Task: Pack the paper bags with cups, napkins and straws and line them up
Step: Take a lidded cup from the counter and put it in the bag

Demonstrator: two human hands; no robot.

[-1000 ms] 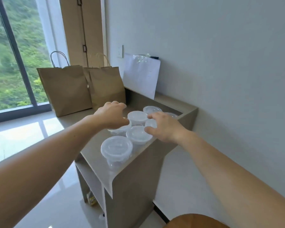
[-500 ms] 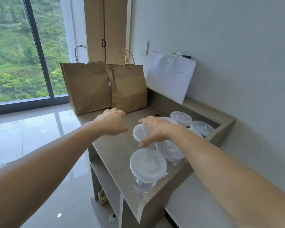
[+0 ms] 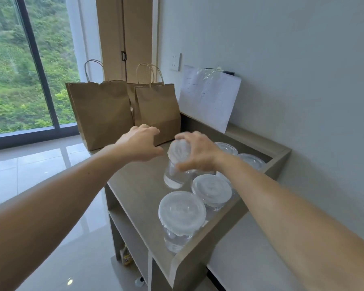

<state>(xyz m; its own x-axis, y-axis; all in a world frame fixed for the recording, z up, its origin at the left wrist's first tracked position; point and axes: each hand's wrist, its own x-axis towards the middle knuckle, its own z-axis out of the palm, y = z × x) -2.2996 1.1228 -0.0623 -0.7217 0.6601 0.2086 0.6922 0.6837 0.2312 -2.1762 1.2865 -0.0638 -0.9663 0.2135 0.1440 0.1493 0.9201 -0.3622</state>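
Several clear plastic cups with lids stand on the grey counter. My right hand grips one lidded cup from above and holds it tilted and lifted off the counter. My left hand hovers just left of it with fingers loosely spread, holding nothing. Two nearer cups stand upright. Brown paper bags with handles stand at the counter's far end: a large one and a smaller one, with another partly hidden between them.
A white sheet in plastic leans on the wall behind the counter. A raised ledge borders the counter's right side. Two more cups sit by it. A window and glossy floor lie to the left.
My right hand has closed on a cup and raised it, tilted, toward the bags. My left hand has moved forward toward the bags. The view has come closer.
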